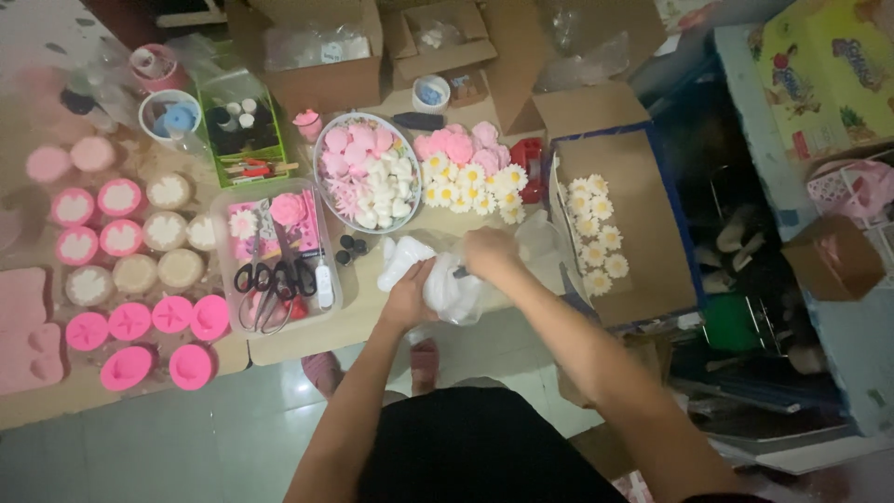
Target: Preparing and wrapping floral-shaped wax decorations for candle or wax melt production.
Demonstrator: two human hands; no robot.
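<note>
Our left hand [408, 296] clasps the crumpled clear plastic bag of white pieces [447, 279] at the cardboard-covered table's [307, 337] near edge; our right hand [489, 251] pinches its top; we judge we're working the bag's mouth, needing a steady grip next.

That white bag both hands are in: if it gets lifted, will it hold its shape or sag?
The bag looks thin and crumpled, so it would probably sag and fold when lifted. It bunches under the left hand and right hand, which suggests it is light. Its film looks smooth, so it may slip unless gathered.
</note>
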